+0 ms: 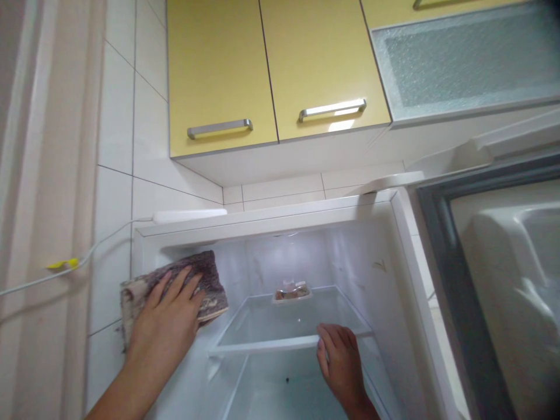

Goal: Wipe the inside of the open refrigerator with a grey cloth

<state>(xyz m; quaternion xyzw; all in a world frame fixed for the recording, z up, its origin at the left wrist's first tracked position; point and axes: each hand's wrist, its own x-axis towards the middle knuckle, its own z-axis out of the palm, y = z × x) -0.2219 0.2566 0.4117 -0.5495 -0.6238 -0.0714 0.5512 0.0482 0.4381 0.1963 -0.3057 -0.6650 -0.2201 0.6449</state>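
A folded brown and beige patterned cloth [214, 286] lies against the left front edge and inner side wall of an open fridge [271, 217]. My left hand [168, 321] holds it there, palm down, with the fingers laid over the cloth. Lower right, my right hand [341, 359] has its fingers curled over the white front rim of the glass fridge shelf [266, 348]; the fingertips are partly hidden. At the back of that shelf sits a small clear tray [292, 293] holding something brownish.
The fridge door [516, 303] stands swung out on the right, with a dark seal. Yellow cabinets [219, 70] with metal handles hang above. A white cable [105, 239] with a yellow tag [63, 265] runs along the left tiled wall. Another glass shelf [271, 388] lies below.
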